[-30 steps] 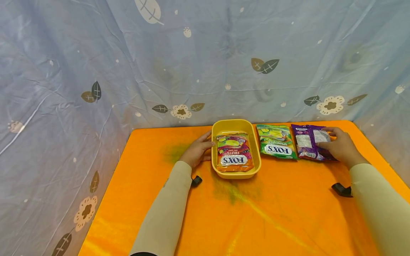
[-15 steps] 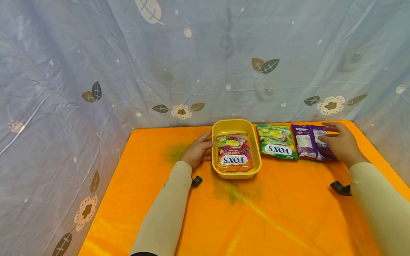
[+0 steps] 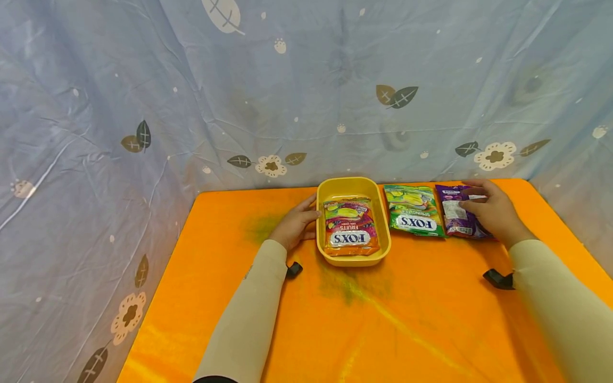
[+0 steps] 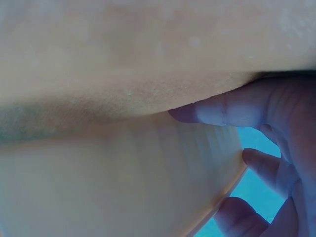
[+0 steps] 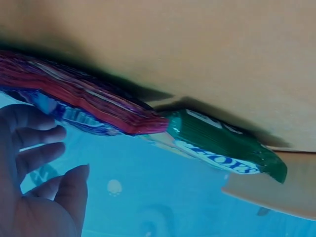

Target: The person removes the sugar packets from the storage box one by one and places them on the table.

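Observation:
At mid-table is a yellow plastic tub point(image 3: 341, 184) holding an orange-red Fox's candy bag point(image 3: 351, 226) that lies flat. My left hand point(image 3: 295, 226) rests its extended fingers against the tub's left side; the left wrist view shows its fingertips at the tub wall point(image 4: 118, 182). My right hand point(image 3: 495, 210) is over a purple candy bag point(image 3: 452, 208), partly hiding its right side. In the right wrist view the right hand's fingers point(image 5: 40, 159) are loosely spread, with nothing between them. Left of the purple bag lies a green Fox's Spring Tea bag point(image 3: 413, 205).
The orange-covered table point(image 3: 383, 330) meets a grey-blue patterned curtain point(image 3: 316, 96) at the back. Black wrist-camera parts point(image 3: 499, 279) stick out by each forearm. The tub and the bags stand in a row near the back edge.
My right hand has shifted left over the purple bag, covering more of its middle. The left hand and the tub stay in place.

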The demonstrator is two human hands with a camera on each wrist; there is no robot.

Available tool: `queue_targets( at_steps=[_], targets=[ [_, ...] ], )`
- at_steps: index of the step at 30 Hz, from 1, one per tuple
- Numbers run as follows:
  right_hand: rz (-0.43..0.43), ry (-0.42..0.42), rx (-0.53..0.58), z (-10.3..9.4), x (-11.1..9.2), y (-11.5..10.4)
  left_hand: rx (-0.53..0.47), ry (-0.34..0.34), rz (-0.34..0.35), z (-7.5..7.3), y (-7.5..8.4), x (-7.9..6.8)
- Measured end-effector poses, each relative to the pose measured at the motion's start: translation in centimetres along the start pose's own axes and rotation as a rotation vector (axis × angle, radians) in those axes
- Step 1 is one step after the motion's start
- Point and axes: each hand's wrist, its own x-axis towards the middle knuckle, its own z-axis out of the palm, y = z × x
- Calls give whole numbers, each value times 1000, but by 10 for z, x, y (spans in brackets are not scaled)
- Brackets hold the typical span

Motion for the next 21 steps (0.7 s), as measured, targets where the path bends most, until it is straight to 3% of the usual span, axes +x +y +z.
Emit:
queue_targets(
  at_steps=[21],
  targets=[
    [-13, -81, 29, 22, -2, -21, -7, 6, 1, 1, 1, -1]
  ],
)
